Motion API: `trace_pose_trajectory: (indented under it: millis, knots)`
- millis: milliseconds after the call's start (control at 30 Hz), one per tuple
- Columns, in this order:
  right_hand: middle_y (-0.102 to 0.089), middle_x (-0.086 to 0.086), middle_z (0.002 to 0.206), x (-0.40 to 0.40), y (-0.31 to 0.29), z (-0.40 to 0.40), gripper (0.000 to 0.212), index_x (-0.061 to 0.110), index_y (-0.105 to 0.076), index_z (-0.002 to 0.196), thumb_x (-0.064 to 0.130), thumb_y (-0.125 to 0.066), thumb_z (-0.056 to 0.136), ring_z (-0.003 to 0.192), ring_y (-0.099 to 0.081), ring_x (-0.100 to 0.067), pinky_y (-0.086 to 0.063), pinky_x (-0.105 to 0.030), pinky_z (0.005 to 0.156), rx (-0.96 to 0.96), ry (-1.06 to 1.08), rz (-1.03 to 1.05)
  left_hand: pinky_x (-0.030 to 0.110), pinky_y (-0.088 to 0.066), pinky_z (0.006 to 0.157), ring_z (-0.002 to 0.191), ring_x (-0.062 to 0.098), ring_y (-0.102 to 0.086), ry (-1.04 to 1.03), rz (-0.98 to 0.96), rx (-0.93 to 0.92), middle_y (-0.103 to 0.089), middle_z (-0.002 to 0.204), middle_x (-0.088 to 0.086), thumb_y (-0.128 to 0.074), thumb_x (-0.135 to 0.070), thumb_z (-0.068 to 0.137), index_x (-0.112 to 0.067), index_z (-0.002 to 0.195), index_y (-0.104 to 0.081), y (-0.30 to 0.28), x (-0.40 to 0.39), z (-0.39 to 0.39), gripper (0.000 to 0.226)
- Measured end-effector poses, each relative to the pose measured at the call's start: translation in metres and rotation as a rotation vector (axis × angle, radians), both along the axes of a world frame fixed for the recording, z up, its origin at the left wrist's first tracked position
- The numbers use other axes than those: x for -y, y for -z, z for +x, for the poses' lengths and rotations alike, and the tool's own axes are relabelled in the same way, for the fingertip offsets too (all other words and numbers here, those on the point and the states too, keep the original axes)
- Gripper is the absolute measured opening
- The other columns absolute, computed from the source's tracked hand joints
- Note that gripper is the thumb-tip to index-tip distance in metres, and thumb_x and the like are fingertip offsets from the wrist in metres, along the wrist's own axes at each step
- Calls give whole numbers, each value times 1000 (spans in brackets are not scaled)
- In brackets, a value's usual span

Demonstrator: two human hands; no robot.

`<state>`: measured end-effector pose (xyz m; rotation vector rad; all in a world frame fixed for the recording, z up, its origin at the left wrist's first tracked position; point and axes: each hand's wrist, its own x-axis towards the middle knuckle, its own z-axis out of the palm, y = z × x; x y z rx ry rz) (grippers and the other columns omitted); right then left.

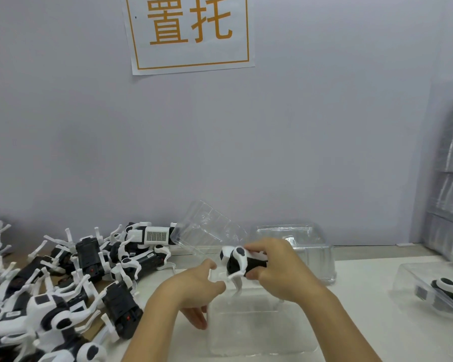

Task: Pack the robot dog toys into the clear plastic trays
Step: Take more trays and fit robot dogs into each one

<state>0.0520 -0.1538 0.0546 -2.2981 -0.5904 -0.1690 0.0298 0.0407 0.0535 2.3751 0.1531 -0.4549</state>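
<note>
The right hand curls its fingers around a glossy black-and-white robot dog toy, just above the clear plastic tray. The left hand, fingers relaxed, touches this ribbed tray's left edge. Left of the tray lies a heap of robot dogs; right of it, a packed tray.

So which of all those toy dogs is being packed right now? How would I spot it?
Start at the orange-lettered sign on the wall and drop straight down to the table. There the right hand grips one toy dog above a clear tray. It is the only dog off the table; the others lie in the pile at left, or already in a tray at right.
</note>
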Motion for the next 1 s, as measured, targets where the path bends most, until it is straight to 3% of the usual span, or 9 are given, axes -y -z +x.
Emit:
trace_pose_trajectory:
  millis: [100,267,367,467,600,700,800,900,1000]
  knots:
    - [-68,6,85,-1,7,1,27,33,-72,91,12,-74,74,84,-65,-21,-56,-42,75,-83,-17,-147,31,-62,64,60,26,-72,6,-22,0,-66,83,14,-44,-31,93,-33,144,-24,-1,0,-1,55]
    - [-58,16,94,-3,14,-1,36,37,-66,107,20,-78,77,91,-61,-10,-54,-33,84,-97,40,-120,30,-61,64,63,21,-69,21,-20,20,-61,92,8,-44,-32,95,-30,147,-24,1,1,-1,55]
    - [-55,17,91,-3,13,-1,34,37,-69,104,20,-79,76,83,-58,-6,-53,-28,78,-91,47,-117,27,-53,80,94,14,-62,41,40,164,-59,117,-3,-43,-44,97,-32,149,-26,7,-1,6,56]
    - [-55,17,90,-2,14,-1,33,37,-69,102,23,-80,75,82,-57,-5,-52,-28,76,-84,47,-104,27,-38,90,115,11,-52,-28,-216,267,-57,120,-14,-42,-41,99,-36,140,-40,18,2,14,41]
    - [-55,18,92,-3,16,-1,31,37,-69,101,26,-80,74,83,-57,-4,-50,-25,75,-64,53,-91,36,-48,96,111,21,-62,-196,-513,311,-69,113,6,-53,-35,99,-27,104,-69,40,14,16,18]
    - [-57,15,98,-4,17,-2,30,36,-69,102,29,-79,74,90,-59,-10,-52,-28,78,-59,63,-105,52,-43,107,114,34,-62,-275,-655,297,-69,114,19,-62,-26,96,-19,100,-74,43,15,17,15]
    - [-60,13,99,-5,17,-2,30,36,-70,100,33,-78,71,93,-60,-14,-52,-29,78,-57,69,-124,43,-47,102,111,26,-63,-304,-611,311,-70,110,15,-63,-22,95,-22,101,-72,43,17,20,11]
    - [-55,8,110,-8,21,-1,32,39,-65,101,25,-77,75,101,-57,-17,-46,-26,79,-47,111,-216,23,-49,77,91,15,-65,-328,-519,368,-69,101,4,-60,-5,90,-23,101,-67,47,22,19,22]
    - [-52,8,113,-8,25,1,32,41,-57,89,19,-76,76,101,-55,-14,-41,-22,73,-42,133,-224,26,-48,79,86,17,-64,-336,-544,384,-69,99,4,-56,2,87,-21,100,-66,50,22,19,28]
